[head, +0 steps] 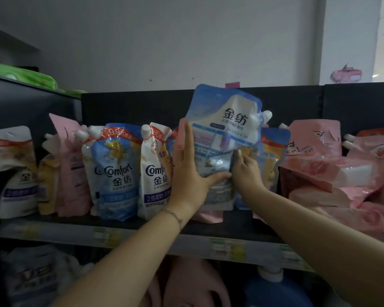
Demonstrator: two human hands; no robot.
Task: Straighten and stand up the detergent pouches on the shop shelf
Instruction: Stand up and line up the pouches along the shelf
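Observation:
A blue and white detergent pouch (224,129) stands upright with its back label facing me, raised above the row on the dark shelf (129,222). My left hand (189,171) holds its left edge, fingers straight up the side and thumb pressed across the lower front. My right hand (245,171) pinches its lower right edge. To the left stand a blue Comfort pouch (118,173) and a white Comfort pouch (155,173). Another blue pouch (273,156) stands just behind my right hand.
Pink pouches (315,151) lie slumped in a heap at the right end of the shelf. More white and pink pouches (13,171) stand at the left. Price labels (228,247) line the shelf's front edge. Large bottles (273,289) sit on the shelf below.

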